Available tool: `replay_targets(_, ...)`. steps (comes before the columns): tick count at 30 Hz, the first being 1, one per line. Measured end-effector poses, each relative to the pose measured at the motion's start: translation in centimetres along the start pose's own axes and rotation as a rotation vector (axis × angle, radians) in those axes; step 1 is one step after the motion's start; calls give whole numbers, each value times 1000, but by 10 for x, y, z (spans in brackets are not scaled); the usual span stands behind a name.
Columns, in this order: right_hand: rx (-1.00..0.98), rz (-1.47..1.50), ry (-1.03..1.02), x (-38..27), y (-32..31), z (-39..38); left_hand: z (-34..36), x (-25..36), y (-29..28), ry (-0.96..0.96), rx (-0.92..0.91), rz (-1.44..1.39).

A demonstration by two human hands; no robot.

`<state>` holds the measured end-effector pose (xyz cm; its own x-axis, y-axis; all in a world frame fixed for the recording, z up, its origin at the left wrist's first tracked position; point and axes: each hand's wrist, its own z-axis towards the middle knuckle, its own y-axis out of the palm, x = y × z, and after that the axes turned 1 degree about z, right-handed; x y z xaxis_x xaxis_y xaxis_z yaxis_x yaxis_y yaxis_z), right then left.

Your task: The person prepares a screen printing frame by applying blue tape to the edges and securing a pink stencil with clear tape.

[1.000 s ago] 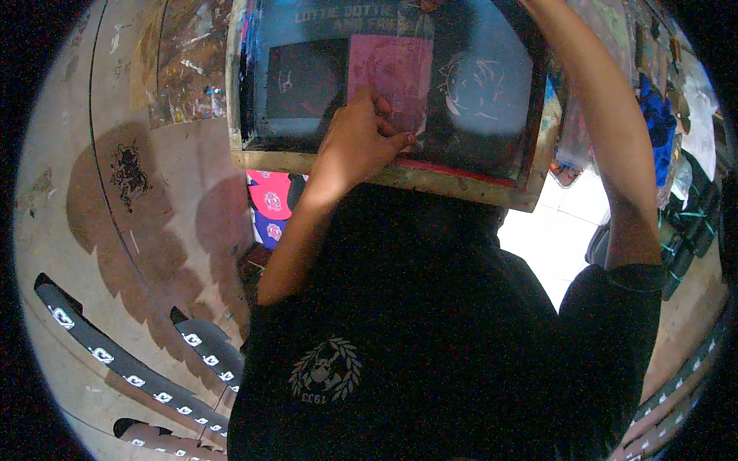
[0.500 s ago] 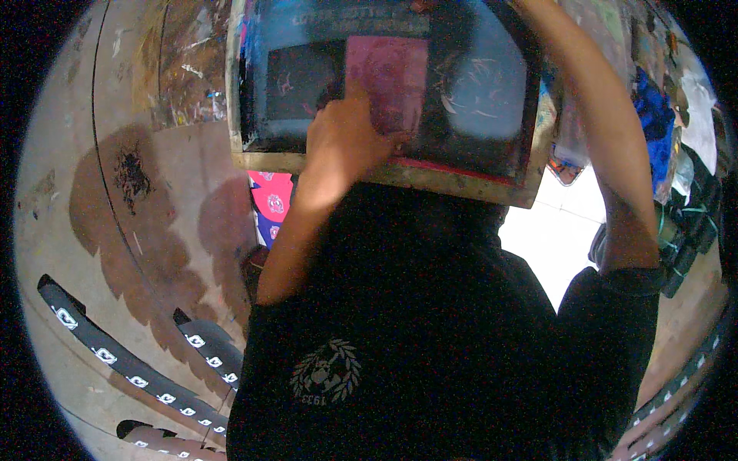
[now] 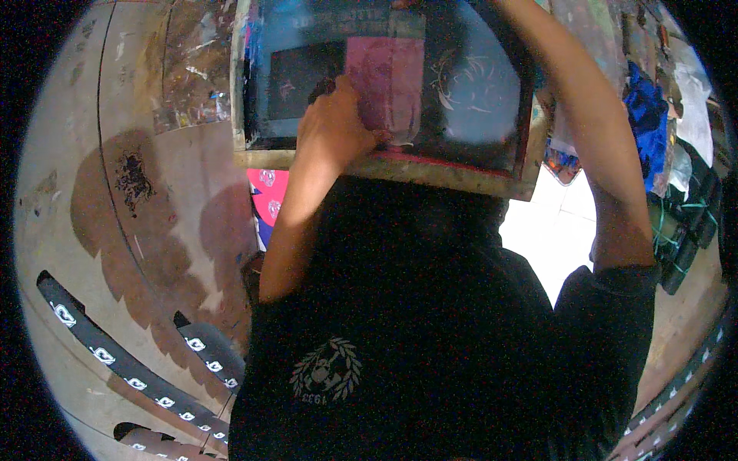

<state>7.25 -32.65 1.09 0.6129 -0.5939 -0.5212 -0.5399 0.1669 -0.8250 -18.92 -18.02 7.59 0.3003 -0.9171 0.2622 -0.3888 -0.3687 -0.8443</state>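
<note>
A wooden-framed printing screen (image 3: 477, 180) lies in front of me, its dark mesh marked with a pink rectangle (image 3: 373, 84) and pale line designs. Over the left half of the mesh, beside the pink, is my left hand (image 3: 334, 127). Its fingers are curled and its thumb reaches toward the pink area; a small dark patch shows at the fingertips, too unclear to name. My right arm (image 3: 596, 115) stretches up along the frame's right side and leaves the view at the top. Only a bit of my right hand (image 3: 403, 4) seems to show at the top edge.
Pink printed pieces (image 3: 269, 196) lie below the frame's left corner. Long black strips with white prints (image 3: 134, 384) lie at lower left. Blue cloth (image 3: 647, 127) and tied black bundles (image 3: 684, 238) are at right. A stained board (image 3: 196, 69) is at upper left.
My left hand has shifted slightly to the left and its fingers look more curled. A lighter vertical strip now shows on the right part of the pink rectangle.
</note>
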Motion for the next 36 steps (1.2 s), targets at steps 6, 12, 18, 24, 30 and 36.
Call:
replay_targets(6, 193, -98, -39, -13, 4, -16, 8, -24, 6, 366, 158, 50)
replay_targets(12, 268, -273, -806, -11, 16, -70, 11, -12, 20, 854, 172, -231)
replay_targets(18, 188, -208, -694, -14, 22, -67, -8, -7, 24, 816, 69, -244)
replay_targets(24, 230, -310, -783, -11, 20, -53, -3, -16, 12, 723, -56, -188)
replay_targets(30, 213, -351, -537, -36, 4, -75, 6, -40, -9, 545, -532, -1388)
replay_targets(36, 366, -202, -261, -43, -41, -140, 8, -41, -4, 625, -915, -1942)
